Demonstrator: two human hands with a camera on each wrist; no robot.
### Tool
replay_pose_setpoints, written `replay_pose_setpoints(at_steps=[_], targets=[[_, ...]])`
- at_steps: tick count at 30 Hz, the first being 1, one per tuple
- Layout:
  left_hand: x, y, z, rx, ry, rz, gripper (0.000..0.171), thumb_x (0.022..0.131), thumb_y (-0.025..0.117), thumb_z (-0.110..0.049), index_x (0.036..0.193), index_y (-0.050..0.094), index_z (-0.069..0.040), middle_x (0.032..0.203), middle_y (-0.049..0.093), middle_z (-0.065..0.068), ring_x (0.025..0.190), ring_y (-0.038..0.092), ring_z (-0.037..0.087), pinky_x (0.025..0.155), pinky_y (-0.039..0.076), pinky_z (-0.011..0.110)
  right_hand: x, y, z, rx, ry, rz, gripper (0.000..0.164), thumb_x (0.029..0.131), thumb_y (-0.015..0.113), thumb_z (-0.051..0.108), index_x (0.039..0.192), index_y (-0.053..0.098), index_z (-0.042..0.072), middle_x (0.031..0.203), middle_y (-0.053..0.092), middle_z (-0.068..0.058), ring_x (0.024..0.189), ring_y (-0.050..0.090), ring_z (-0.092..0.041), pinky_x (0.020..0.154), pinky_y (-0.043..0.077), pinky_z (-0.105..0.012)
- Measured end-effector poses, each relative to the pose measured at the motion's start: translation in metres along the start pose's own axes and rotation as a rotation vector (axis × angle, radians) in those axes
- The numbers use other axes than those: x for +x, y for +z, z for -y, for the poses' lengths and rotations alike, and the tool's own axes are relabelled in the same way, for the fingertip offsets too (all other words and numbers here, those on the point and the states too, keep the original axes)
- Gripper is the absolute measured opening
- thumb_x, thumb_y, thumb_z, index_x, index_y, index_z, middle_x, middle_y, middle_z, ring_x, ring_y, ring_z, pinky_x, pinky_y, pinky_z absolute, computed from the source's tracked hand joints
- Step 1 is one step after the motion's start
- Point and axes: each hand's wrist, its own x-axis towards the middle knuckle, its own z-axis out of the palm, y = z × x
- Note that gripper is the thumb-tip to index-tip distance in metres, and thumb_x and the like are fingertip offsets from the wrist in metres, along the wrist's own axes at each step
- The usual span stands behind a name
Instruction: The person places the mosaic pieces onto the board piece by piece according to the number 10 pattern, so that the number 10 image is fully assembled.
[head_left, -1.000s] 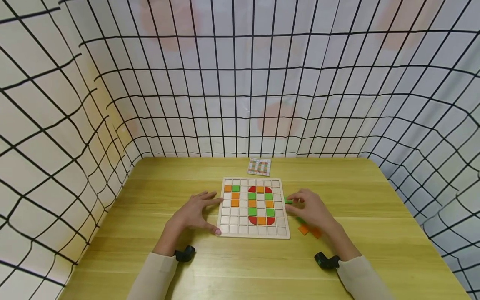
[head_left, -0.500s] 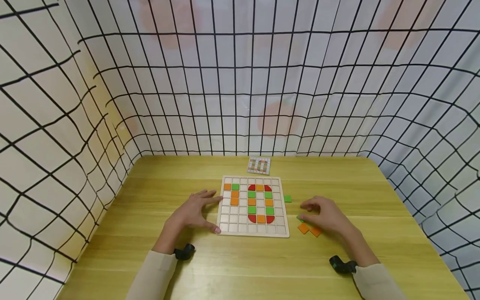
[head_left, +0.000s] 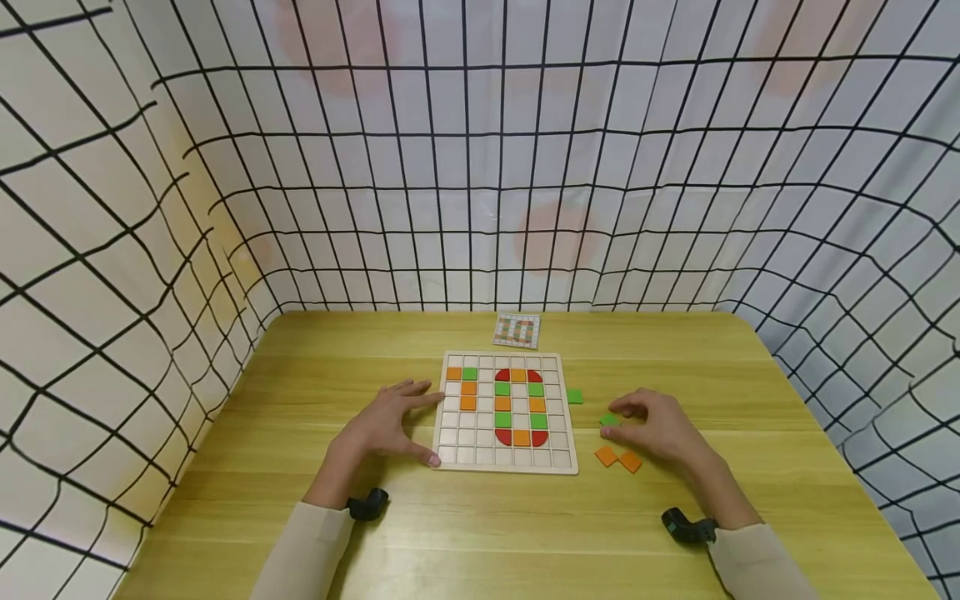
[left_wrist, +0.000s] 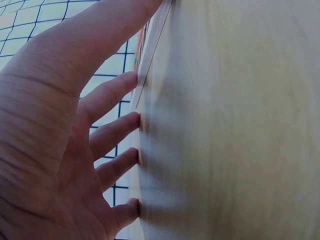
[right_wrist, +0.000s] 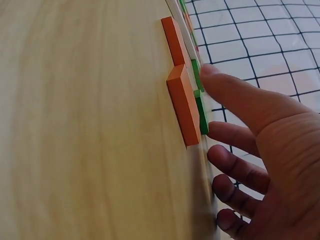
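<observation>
A square wooden grid board (head_left: 457, 457) lies on the table, with red, orange and green pieces set in some of its squares. My left hand (head_left: 382, 423) rests along its left side with fingers spread, thumb at the near left corner and index fingertip at the edge. To the right of the board, my right hand (head_left: 656, 427) has thumb and index finger at opposite sides of a green square tile (head_left: 610, 420), also visible between the fingertips in the right wrist view. Two orange tiles (head_left: 606, 456) lie just nearer than that hand. Another green tile (head_left: 575, 397) lies by the board's right edge.
A small card (head_left: 517, 331) printed with a coloured grid pattern lies behind the board. The wooden table (head_left: 480, 533) ends at the back and sides against a black net (head_left: 480, 208) over white sheeting. Each wrist wears a black camera (head_left: 686, 527).
My right hand has set a green tile down beside the board and moved right to another green tile. That tile has shifted slightly away from the orange ones. My left hand stays put.
</observation>
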Motion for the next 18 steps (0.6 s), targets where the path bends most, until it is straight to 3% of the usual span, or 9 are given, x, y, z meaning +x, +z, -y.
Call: replay_pose_setpoints(at_steps=[10,18], targets=[[-0.0008,-0.0003,-0.0006,0.006,-0.001,-0.003,0.108,0.061,0.087,-0.074,0.153,0.051,-0.030,0.166,0.038,0.010,0.155,0.027,0.044,0.122,0.017,0.073,-0.0015,-0.0043,-0.0004,-0.019,-0.019,-0.012,0.037,0.087,0.083,0.040,0.114,0.077,0.015,0.106,0.071,-0.001,0.095,0.061,-0.017,0.082,0.054,-0.035],[-0.0004,0.0000,-0.0002,0.015,-0.004,0.000,0.108,0.061,0.086,-0.074,0.153,0.051,-0.031,0.166,0.038,0.010,0.155,0.027,0.043,0.122,0.018,0.074,0.0001,-0.0025,-0.0040,-0.038,-0.083,-0.024,0.032,0.090,0.082,0.037,0.111,0.079,0.013,0.098,0.069,0.004,0.089,0.060,-0.013,0.079,0.055,-0.030]])
